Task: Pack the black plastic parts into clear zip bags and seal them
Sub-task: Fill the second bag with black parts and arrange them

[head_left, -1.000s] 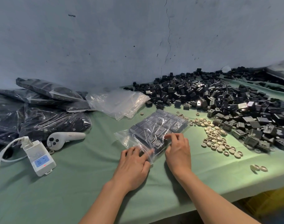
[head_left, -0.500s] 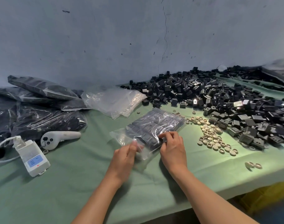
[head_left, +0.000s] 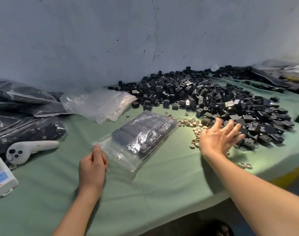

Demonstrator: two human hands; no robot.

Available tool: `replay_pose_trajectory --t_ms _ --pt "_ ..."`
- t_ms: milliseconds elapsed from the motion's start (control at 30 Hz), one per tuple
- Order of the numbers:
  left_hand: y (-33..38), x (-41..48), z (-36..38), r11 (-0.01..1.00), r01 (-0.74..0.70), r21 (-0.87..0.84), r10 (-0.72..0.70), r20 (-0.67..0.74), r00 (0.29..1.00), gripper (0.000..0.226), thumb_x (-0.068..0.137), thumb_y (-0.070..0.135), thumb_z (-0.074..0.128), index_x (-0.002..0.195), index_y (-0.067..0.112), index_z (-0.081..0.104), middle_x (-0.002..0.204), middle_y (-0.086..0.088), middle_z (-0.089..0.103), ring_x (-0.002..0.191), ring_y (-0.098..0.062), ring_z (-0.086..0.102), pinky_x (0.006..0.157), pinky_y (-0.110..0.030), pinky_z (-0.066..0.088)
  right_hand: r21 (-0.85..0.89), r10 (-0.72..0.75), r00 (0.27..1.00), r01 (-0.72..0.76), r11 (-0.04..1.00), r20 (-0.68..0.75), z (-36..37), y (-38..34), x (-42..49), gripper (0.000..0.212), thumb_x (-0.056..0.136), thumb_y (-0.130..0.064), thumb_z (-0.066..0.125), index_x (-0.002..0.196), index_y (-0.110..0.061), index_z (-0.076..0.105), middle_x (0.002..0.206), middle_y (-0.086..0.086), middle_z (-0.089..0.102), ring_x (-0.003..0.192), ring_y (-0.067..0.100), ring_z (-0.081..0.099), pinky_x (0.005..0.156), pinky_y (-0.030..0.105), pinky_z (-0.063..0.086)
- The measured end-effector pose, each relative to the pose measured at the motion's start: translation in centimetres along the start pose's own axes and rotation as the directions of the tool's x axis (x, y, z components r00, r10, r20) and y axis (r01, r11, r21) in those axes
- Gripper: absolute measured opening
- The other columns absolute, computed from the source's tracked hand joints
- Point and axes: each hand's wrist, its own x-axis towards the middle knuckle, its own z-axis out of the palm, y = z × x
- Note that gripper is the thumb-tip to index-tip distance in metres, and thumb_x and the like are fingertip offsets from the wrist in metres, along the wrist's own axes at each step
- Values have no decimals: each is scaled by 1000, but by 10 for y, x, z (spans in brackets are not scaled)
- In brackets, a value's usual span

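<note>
A clear zip bag (head_left: 138,138) filled with rows of black plastic parts lies flat in the middle of the green table. My left hand (head_left: 92,166) pinches the bag's near-left corner between thumb and fingers. My right hand (head_left: 218,138) hovers open, fingers spread, at the near edge of the big heap of loose black parts (head_left: 213,97), apart from the bag. It holds nothing.
Empty clear bags (head_left: 97,104) lie behind the filled one. Packed bags (head_left: 24,120) are stacked at the left, beside a white controller (head_left: 31,149) and a white device (head_left: 0,178). Beige rings (head_left: 193,126) are scattered between bag and heap. The table edge runs close at front right.
My right hand has let go of the bag's edge and swung right to the heap of parts. My left hand slid left along the bag's edge to its corner.
</note>
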Motion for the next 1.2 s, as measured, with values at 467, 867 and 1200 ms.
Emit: replay_pose_trajectory --t_ms 467,867,1200 --pt "-3 -3 3 984 -98 149 92 45 995 60 103 41 42 54 9 51 40 -1 48 37 -14 37 52 -34 38 -83 -122 976 139 987 181 4 38 35 50 92 -57 53 126 -21 45 142 18 37 130 38 40 105 54 35" --pt "-1 -4 5 984 -70 161 64 45 997 60 103 41 43 52 9 49 42 -2 53 38 -12 40 52 -35 38 18 -282 891 295 955 356 1 32 53 42 96 -45 58 131 -24 47 138 16 34 126 40 44 98 51 45" --pt "1 -6 6 983 -67 168 58 53 997 57 103 45 42 56 15 55 47 2 58 43 -9 51 54 -36 43 912 -279 896 -249 327 345 -38 -27 8 37 94 -38 65 123 -17 57 104 3 62 76 11 63 60 20 47"
